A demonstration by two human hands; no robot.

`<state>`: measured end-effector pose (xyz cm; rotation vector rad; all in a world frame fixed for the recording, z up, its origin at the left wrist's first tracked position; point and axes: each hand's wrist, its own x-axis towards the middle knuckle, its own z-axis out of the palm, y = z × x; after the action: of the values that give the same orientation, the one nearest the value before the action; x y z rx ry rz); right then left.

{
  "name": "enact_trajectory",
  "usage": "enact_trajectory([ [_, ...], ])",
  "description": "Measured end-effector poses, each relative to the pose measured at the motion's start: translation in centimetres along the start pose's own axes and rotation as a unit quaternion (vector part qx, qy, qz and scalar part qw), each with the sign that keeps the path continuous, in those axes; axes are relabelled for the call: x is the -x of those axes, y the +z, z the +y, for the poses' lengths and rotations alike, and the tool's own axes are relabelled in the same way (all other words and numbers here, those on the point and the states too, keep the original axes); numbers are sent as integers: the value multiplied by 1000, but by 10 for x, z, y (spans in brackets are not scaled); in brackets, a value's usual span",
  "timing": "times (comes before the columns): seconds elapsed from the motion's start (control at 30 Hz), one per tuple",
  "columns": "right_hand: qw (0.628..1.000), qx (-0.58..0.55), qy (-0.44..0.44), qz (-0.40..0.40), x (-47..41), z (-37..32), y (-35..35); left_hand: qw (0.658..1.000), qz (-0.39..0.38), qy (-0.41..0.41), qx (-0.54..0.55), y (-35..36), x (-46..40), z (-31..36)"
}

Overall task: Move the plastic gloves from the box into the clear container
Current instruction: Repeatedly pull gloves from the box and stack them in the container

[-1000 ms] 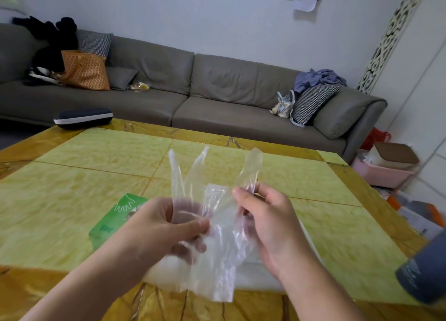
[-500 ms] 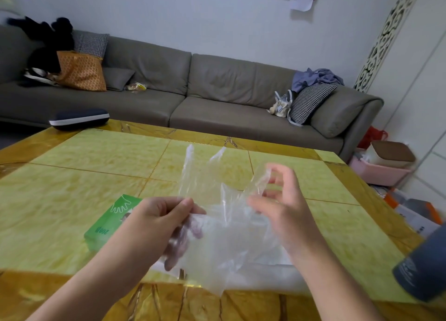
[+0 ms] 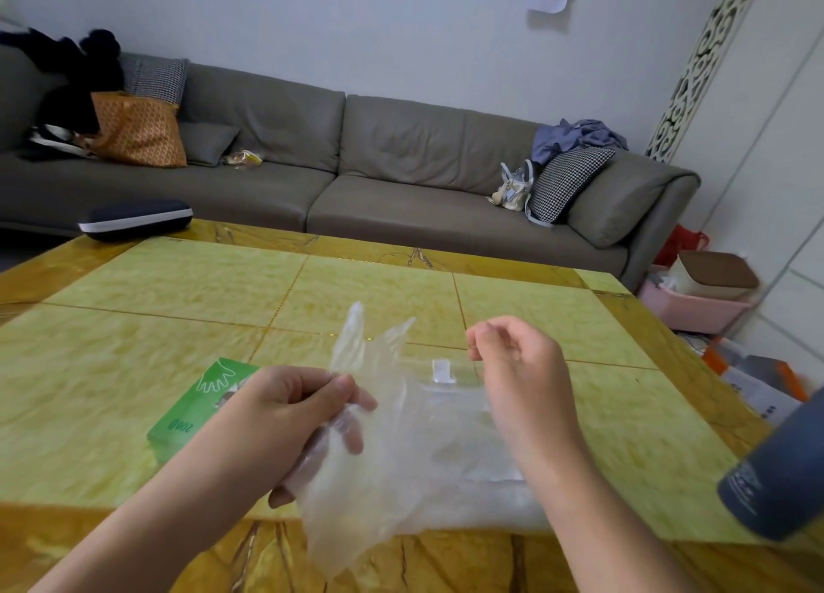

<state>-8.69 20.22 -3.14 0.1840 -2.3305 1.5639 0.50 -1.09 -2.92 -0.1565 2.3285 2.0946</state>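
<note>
A thin clear plastic glove (image 3: 383, 450) hangs over the table, its fingers pointing up and away from me. My left hand (image 3: 294, 418) grips it, thumb on top and fingers curled behind the film. My right hand (image 3: 512, 369) hovers to the right of the glove with loosely curled fingers that hold nothing. Under the glove and my right forearm lies the clear container (image 3: 468, 472), low and flat, with a small clasp at its far edge. The green glove box (image 3: 191, 409) lies on the table just left of my left hand, partly hidden by it.
The yellow tiled table (image 3: 178, 307) has a brown border; a dark case (image 3: 133, 220) sits at its far left corner. A dark grey bottle (image 3: 780, 472) stands at the right edge. A grey sofa (image 3: 401, 169) runs behind, with bins on the floor at right.
My right hand has let go of the glove and pulled away to the right. The glove has sunk lower, held by my left hand alone, and the container shows beneath it.
</note>
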Motion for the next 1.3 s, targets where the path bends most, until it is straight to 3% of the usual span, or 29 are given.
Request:
enact_trajectory([
  [0.13, 993, -86, -36, -70, 6, -12, -9, 996, 24, -39, 82, 0, 0, 2],
  [0.23, 963, 58, -128, -230, 18, -20, -7, 994, 27, -51, 91, -2, -3, 1],
  [0.3, 935, 144, -144, -289, 29, -20, 5, 996, 9, -51, 70, -2, -2, 1],
  [0.43, 960, 136, -134, -204, 28, -11, 18, 998, -23, -51, 41, -2, 1, 1],
  [0.67, 993, 31, 34, -106, 9, -9, 2, 999, -13, -31, 20, -11, 1, 6],
  [0.73, 993, 106, -3, -46, 6, -5, -1, 1000, -11, -21, 17, -12, 2, 9],
  [0.83, 970, 186, -148, 40, 14, -14, -2, 999, 26, 8, 34, -10, 3, 12],
  [0.87, 972, 149, -184, 11, 18, -19, -3, 998, 46, 23, 46, -8, 3, 14],
  [0.93, 971, 15, -165, -175, 32, -41, -6, 992, 77, 46, 90, -1, 5, 20],
  [1.0, 921, -71, -92, -371, 47, -65, -6, 984, 47, 54, 161, 7, 7, 28],
  [1.03, 903, -108, -65, -411, 51, -72, -5, 978, 8, 50, 202, 10, 8, 31],
  [1.1, 906, -175, -33, -385, 51, -71, -3, 957, -60, 46, 280, 17, 7, 37],
  [1.17, 948, -161, 0, -273, 41, -66, -5, 943, -80, 45, 319, 19, 5, 36],
  [1.23, 969, -151, 41, -190, 29, -59, -13, 953, -63, 59, 291, 20, 8, 36],
  [1.3, 952, -224, 132, -160, 17, -51, -21, 978, -16, 84, 191, 22, 12, 36],
])
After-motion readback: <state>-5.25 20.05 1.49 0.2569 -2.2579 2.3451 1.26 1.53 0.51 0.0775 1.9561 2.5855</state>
